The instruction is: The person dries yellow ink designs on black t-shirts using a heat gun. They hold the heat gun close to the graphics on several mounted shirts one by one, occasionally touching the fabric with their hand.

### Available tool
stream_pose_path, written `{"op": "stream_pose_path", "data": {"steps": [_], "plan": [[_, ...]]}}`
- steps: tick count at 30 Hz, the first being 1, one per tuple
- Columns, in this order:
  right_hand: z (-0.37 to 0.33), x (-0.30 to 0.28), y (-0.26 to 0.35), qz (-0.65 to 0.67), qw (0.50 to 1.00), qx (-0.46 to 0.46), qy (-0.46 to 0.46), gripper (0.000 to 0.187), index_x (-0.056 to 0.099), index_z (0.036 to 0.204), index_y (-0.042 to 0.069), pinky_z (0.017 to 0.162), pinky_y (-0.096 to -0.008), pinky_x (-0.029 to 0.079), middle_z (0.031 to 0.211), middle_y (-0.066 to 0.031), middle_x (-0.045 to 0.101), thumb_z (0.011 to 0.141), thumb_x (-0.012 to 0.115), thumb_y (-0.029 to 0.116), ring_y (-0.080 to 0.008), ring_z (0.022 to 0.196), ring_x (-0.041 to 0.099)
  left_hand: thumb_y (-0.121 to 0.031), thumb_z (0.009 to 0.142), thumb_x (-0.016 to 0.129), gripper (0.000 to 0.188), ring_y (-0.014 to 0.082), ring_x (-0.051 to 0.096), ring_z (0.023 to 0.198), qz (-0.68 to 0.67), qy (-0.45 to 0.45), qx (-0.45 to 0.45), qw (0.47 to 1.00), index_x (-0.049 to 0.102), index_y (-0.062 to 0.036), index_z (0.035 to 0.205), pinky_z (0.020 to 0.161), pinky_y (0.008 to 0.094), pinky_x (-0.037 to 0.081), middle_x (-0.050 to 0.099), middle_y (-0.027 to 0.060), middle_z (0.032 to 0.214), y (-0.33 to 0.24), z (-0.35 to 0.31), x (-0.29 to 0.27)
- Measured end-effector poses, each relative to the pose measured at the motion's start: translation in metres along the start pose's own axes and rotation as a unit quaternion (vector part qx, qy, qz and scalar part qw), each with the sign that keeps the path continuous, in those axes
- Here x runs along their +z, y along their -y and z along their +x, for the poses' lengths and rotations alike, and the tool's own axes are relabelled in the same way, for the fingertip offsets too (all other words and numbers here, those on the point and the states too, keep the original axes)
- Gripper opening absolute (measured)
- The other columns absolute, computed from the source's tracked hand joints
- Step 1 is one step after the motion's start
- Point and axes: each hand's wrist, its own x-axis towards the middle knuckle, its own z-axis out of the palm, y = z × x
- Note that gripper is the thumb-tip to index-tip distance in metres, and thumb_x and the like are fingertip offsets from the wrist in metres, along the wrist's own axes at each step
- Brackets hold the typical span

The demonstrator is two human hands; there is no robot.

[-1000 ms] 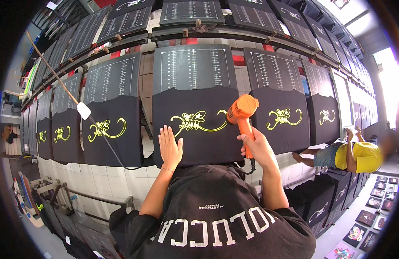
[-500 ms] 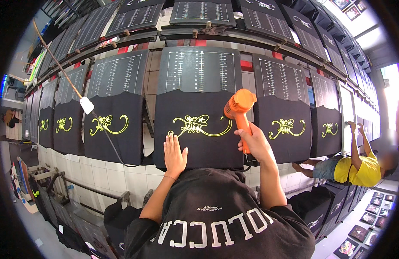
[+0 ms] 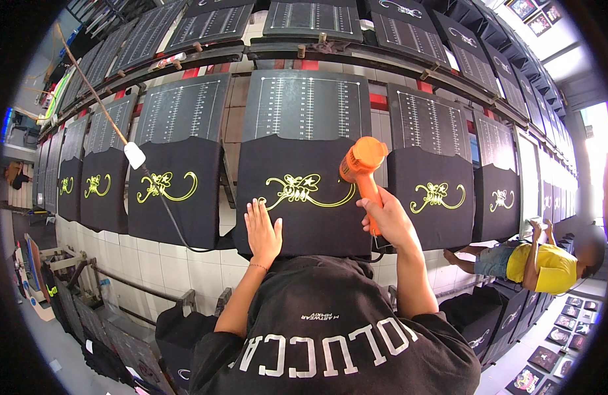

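Observation:
A black T-shirt [image 3: 297, 230] is stretched over the dark printing board [image 3: 306, 105] in front of me. Its chest bears a bright yellow-green line print [image 3: 297, 189] with a long curl to the right. My left hand [image 3: 262, 230] lies flat on the cloth, fingers extended, its fingertips beside the print's left curl. Wrapped round the handle of an orange hair dryer [image 3: 366, 170] is my right hand [image 3: 391, 217]. The dryer is held over the shirt's right side, its barrel facing the print's right curl.
More boards with printed shirts [image 3: 169, 197] stand in a row to both sides, with a second row beyond a dark rail [image 3: 277, 51]. A cord with a white connector [image 3: 134, 155] hangs at left. At the right, a person in a yellow top [image 3: 541, 266] works at the row.
My left hand has slid slightly left, off the print's left curl. The dryer stays over the same area. The person at the right has lowered their arms.

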Motion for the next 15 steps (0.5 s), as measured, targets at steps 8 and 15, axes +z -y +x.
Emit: {"op": "stream_pose_path", "data": {"steps": [8,15], "plan": [[-0.008,-0.009,-0.007,0.014,0.999,0.022,-0.036,0.042,0.051,0.136,-0.002,0.060,-0.0256,0.056,0.105,-0.0077,0.065,0.100,0.056,0.018,-0.0101,0.066,0.060,-0.036,0.102,0.050,0.073,0.0438,0.020,0.152,-0.004,0.021,0.037,0.999,0.026,0.0080,0.155,0.125,0.0533,0.016,0.026,0.0282,0.162,0.002,-0.011,-0.002],[-0.030,-0.002,-0.017,0.031,0.998,0.034,-0.052,0.043,0.050,0.136,-0.003,0.061,-0.0266,0.057,0.107,-0.0085,0.066,0.100,0.056,0.019,-0.0097,0.067,0.060,-0.034,0.102,0.052,0.072,0.0443,0.021,0.152,-0.016,0.003,0.046,0.999,0.026,0.0062,0.156,0.125,0.0534,0.016,0.027,0.0284,0.161,0.009,0.004,-0.001]]}}
